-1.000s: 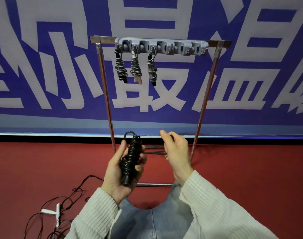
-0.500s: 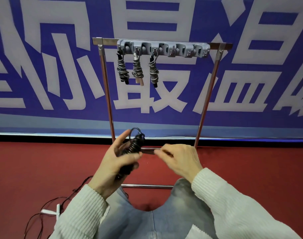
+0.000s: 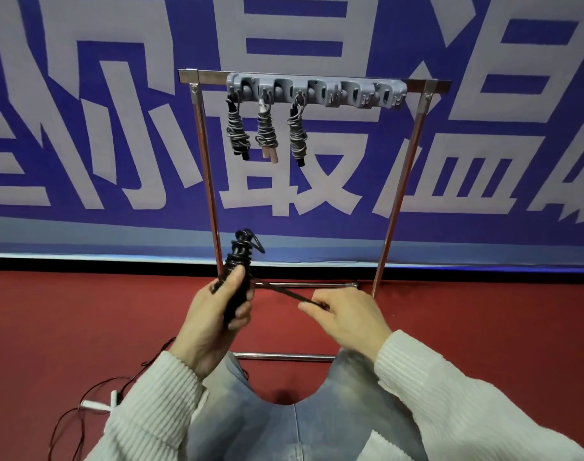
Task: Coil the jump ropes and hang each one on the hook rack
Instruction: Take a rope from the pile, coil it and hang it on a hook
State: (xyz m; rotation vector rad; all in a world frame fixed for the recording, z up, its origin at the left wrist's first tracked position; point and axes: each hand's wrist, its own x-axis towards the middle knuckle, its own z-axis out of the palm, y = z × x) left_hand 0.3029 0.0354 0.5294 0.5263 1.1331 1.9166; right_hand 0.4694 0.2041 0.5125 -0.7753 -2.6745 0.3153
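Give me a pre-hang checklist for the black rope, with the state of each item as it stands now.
1. Left hand grips the black rope bundle: ok.
2. Right hand pinches the rope's free end, pulled taut: ok.
3. Free end tucked or tied off: not ok, it still runs loose between the hands.
4. Top loop showing on the bundle for hooking: ok.
5. Free hook on the rack: ok, three hung ropes take the left side, and the right side is bare.
6. Coil tight enough to hold once released: cannot tell.
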